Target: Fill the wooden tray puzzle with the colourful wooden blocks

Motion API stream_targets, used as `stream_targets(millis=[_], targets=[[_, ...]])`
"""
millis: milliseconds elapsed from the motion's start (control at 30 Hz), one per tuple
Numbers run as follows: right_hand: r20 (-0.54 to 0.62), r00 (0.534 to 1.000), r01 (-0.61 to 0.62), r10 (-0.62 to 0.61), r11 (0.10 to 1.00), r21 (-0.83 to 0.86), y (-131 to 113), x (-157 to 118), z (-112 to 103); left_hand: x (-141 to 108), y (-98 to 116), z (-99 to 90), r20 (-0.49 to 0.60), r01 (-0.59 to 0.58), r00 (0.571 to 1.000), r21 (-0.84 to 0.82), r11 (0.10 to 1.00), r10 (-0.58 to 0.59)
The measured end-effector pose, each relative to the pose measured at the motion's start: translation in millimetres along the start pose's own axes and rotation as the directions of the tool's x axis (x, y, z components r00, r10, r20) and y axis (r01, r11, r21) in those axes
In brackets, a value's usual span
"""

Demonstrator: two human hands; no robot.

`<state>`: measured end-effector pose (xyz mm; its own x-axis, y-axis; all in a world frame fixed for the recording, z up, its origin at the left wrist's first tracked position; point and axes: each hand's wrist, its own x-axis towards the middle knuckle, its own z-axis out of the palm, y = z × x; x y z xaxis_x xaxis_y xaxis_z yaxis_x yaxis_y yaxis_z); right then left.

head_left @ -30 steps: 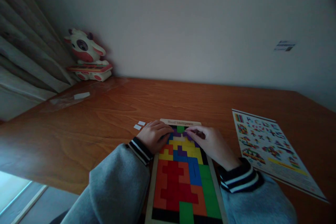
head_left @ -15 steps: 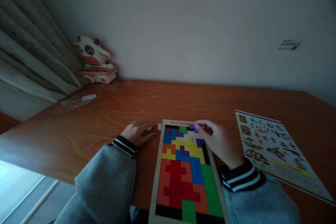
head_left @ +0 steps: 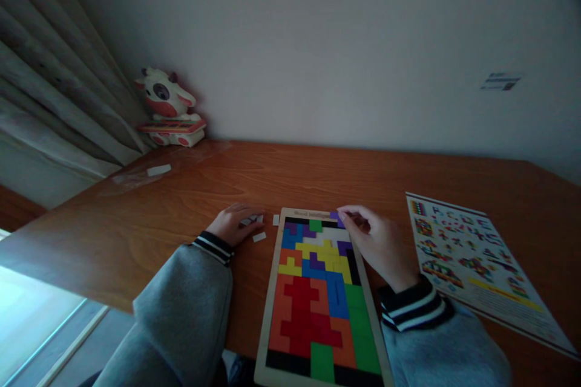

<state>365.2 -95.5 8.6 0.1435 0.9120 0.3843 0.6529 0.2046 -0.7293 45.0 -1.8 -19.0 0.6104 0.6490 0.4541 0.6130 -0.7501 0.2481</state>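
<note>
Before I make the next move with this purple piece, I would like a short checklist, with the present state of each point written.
1. Right hand grips the purple piece: ok, pinched at the far right corner of the puzzle board.
2. Left hand off the puzzle board: ok, beside it.
3. White tiles all uncovered: not ok, the left hand partly hides some.
4. Puzzle board wholly on the table: not ok, its near end seems to pass the edge.
5. Right sleeve not touching the picture sheet: cannot tell, they overlap in this view.
</note>
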Motion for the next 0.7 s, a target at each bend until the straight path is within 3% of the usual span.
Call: stream_targets(millis=[100, 200, 367, 467, 600, 700], targets=[[-0.017, 1.0, 0.006, -0.006, 1.0, -0.006, 0.7, 0.0, -0.5, 1.4, 3.1, 0.3, -0.011, 0.035, 0.999, 0.038, 0.999, -0.034], [-0.021, 1.0, 0.014, -0.013, 1.0, 0.007, 2.3, -0.3, -0.4, 3.4, 5.0, 2.7, -0.038, -0.004, 0.999, 0.076, 0.997, 0.007], [-0.027, 0.999, 0.018, -0.017, 1.0, 0.024, 0.6, -0.2, -0.6, 7.6, 16.7, 4.1, -0.186, 0.057, 0.982, 0.089, 0.994, -0.04], [-0.029, 0.999, 0.021, -0.021, 1.0, 0.017, -1.2, 0.4, -1.1, 14.0, 43.0, 5.8, -0.221, 0.077, 0.971, -0.069, 0.995, -0.09], [-0.027, 0.999, 0.025, -0.025, 1.0, 0.002, -1.4, 0.7, -1.0, 27.0, 89.0, 19.9, -0.186, 0.011, 0.981, -0.201, 0.98, -0.05], [-0.032, 0.999, 0.014, -0.014, 1.0, -0.004, -1.5, 0.4, -1.2, 34.5, 109.4, 33.1, -0.153, 0.076, 0.981, -0.25, 0.965, -0.116]])
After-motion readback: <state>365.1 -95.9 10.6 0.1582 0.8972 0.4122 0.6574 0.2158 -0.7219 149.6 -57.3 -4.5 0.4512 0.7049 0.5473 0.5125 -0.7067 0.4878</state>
